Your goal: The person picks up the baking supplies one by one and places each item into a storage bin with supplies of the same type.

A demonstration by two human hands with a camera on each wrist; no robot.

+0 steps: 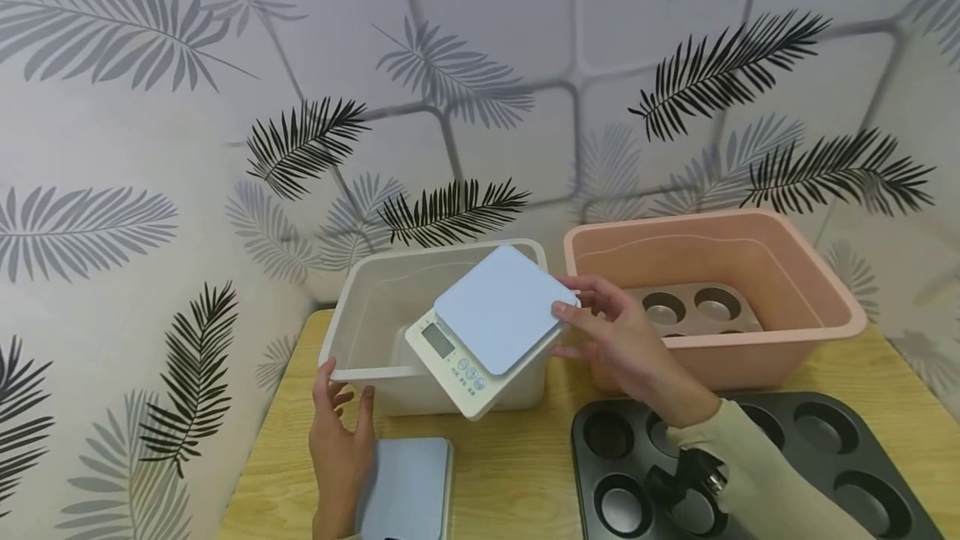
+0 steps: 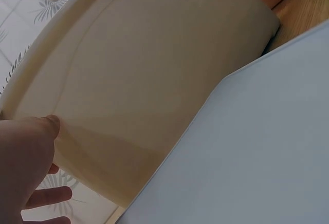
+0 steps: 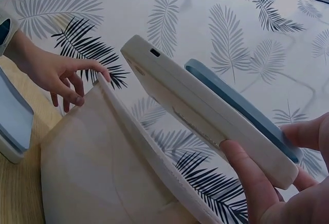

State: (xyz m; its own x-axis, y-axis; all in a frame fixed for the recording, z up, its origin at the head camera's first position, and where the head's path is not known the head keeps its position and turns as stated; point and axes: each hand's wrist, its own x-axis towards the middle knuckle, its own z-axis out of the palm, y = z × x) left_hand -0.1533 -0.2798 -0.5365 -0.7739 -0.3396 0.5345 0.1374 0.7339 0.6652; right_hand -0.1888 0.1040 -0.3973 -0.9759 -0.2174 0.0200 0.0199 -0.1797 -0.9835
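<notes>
My right hand (image 1: 611, 336) holds a white kitchen scale (image 1: 468, 373) by its right edge, thumb on the light blue top plate. The scale is tilted above the front rim of a white plastic bin (image 1: 360, 307), its display and buttons toward the lower left. In the right wrist view, the scale's side (image 3: 205, 111) shows a small slot, and the fingers support its underside. My left hand (image 1: 341, 432) pinches the bin's front left corner, index finger over the rim and thumb (image 2: 51, 126) against the outer wall. A second scale (image 1: 408, 486) lies on the table beside the left hand.
To the right stands a pink bin (image 1: 810, 273) with a brown muffin pan (image 1: 693, 307) inside. A dark muffin pan (image 1: 787, 461) lies on the wooden table (image 1: 510, 473) in front of it, under the right forearm. Behind the bins rises a leaf-patterned wall (image 1: 480, 48).
</notes>
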